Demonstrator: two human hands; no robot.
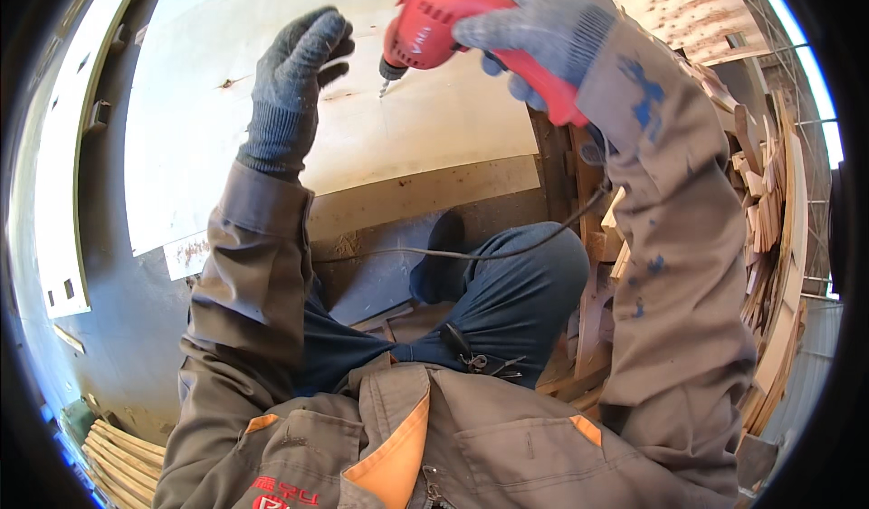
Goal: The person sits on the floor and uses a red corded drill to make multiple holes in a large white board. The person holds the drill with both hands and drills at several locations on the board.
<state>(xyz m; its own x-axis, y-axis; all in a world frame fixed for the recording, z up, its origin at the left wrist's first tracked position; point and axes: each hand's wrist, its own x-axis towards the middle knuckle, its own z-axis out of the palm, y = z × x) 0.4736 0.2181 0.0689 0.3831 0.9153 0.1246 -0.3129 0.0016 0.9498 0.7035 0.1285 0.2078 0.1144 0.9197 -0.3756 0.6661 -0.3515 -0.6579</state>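
Observation:
My right hand (543, 34), in a grey knit glove, is wrapped round the handle of a red corded power drill (434, 20). The drill's black chuck and thin bit point down toward a pale plywood sheet (434, 129); whether the tip touches the wood I cannot tell. Left of the drill, my left hand (294, 70) hovers over the sheet in a matching glove. Its fingers are loosely bent with gaps between them, and nothing shows in them. A dark cord (407, 251) runs from the drill handle across above my legs.
Stacked wood offcuts (765, 201) pile up along the right side. Another plywood board (679, 7) lies at the far right. A long pale board with slots (63, 237) stretches along the left. Several wooden strips (122, 459) lie at the lower left.

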